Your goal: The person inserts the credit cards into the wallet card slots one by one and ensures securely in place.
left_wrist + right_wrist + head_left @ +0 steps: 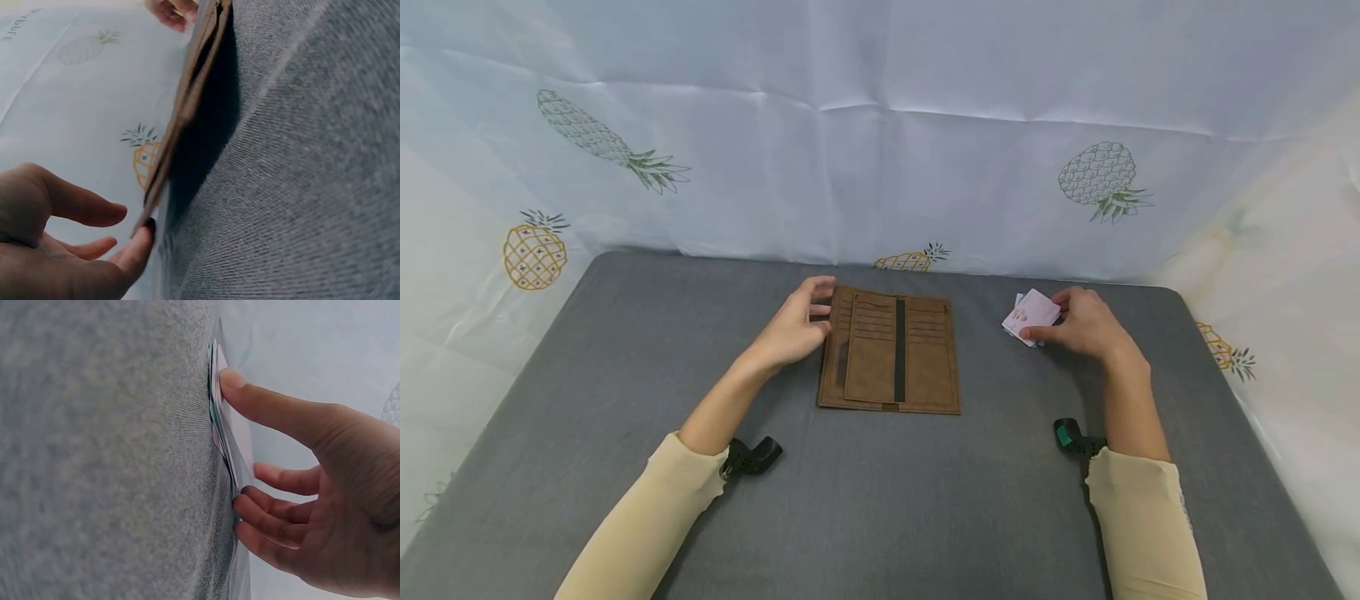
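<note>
wallet point(889, 350) brown, open flat, card slots showing, left hand point(793, 327) touching

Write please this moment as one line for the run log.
left hand: touches wallet left edge | wallet: open, flat on table | right hand: pinches top card of stack

brown wallet point(889, 350) lying open, card stack point(1032, 317) beside it

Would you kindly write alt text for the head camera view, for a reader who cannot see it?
An open brown wallet lies on a grey table; the left hand touches its left edge, while the right hand holds a small stack of cards. Pineapple-print cloth hangs behind.
</note>
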Tool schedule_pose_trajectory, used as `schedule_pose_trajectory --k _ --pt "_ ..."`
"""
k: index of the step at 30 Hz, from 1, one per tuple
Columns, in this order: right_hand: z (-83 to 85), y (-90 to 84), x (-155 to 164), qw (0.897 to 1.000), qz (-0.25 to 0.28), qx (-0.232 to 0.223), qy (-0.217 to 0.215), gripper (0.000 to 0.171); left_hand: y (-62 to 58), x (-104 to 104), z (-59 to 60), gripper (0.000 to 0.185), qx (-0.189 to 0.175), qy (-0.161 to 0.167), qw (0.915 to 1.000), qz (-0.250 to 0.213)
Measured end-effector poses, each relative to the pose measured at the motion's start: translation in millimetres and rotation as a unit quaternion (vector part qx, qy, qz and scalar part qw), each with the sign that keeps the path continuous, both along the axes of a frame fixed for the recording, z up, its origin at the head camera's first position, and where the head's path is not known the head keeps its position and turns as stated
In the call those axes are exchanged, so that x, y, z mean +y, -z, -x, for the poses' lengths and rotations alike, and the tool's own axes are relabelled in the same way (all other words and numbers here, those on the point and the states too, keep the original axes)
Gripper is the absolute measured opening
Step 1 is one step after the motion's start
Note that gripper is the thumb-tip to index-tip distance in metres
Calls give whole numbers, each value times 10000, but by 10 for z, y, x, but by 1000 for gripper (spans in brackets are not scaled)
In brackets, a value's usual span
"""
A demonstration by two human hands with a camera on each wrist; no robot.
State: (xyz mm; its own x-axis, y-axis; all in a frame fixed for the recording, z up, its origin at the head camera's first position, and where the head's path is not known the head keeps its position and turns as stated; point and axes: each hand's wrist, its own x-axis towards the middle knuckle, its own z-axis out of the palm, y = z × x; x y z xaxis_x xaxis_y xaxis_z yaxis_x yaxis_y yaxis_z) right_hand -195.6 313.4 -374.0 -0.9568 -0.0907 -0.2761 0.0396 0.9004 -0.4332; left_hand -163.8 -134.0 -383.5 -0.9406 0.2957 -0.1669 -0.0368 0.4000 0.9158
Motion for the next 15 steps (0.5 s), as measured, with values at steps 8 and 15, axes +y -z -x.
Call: schedule_pose_trajectory --k 8,15 --pt "13 6 56 9989 263 298 240 76 24 -30 13 68 -135 -41 9999 -13" --pt "18 11 89 9922 720 974 309 56 37 -19 2 72 42 3 9999 156"
